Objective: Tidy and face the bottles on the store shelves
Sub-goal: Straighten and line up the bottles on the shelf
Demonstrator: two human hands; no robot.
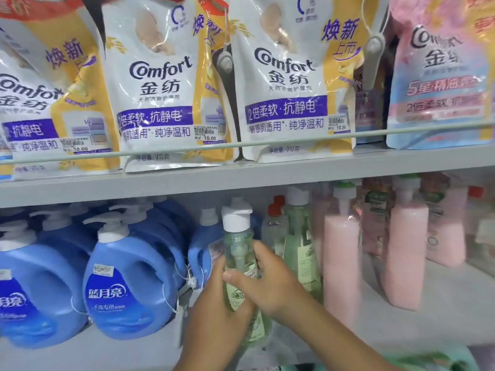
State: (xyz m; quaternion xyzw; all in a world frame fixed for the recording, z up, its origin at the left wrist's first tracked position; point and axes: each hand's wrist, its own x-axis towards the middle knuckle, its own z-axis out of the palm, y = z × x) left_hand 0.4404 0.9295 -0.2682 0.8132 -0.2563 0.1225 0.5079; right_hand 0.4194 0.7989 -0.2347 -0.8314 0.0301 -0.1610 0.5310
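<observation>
Head view of two store shelves. On the lower shelf [442,325], both hands hold one clear green bottle [237,253] with a white flip cap, standing upright near the shelf's front edge, between the blue jugs and the other green bottles. The left hand [214,298] wraps the bottle's lower body from the left side, fingers curled round it; the right hand [267,279] clasps it from the right, thumb laid across the front over the label, so that each grip is clamped on the same bottle. Just behind and to the right stands a second green bottle [301,245] with a white cap, its label partly visible; beside it is a smaller clear bottle with a red cap [274,226]. To the left, blue detergent jugs [128,279] with white pump tops stand in rows, labels facing forward, string tags hanging at their sides. To the right, pink pump bottles [341,263] stand upright, the nearest just beside the green bottles, with others well back on the shelf. On the upper shelf [241,180], white-and-yellow Comfort softener pouches [160,84] stand side by side behind a thin rail [267,143], with a pink pouch [439,73] at the far right.
</observation>
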